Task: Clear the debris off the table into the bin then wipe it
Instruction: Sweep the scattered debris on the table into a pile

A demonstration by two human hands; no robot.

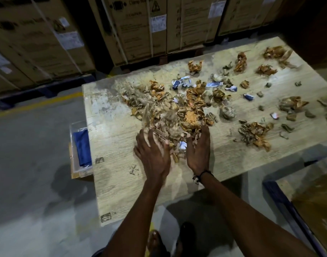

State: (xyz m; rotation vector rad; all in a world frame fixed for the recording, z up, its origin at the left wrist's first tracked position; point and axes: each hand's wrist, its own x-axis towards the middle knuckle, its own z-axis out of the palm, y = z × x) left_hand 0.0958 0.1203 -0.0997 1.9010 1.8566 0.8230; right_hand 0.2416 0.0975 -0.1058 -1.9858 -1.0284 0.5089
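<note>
Both hands work the near edge of the heap: the left hand (pixel 153 149) lies flat with fingers spread against the pile of debris (pixel 173 112), and the right hand (pixel 198 147) stands on edge, fingers straight, cupping it from the other side. Neither grips anything. By my reading, the clearing is at an early stage. Scraps are gathered mid-counter, but many clumps are scattered across the right half of the counter (pixel 118 182). A clear bin (pixel 75 154) holding a blue cloth (pixel 82 145) sits just beside the counter's left edge. Wiping is not yet begun.
</note>
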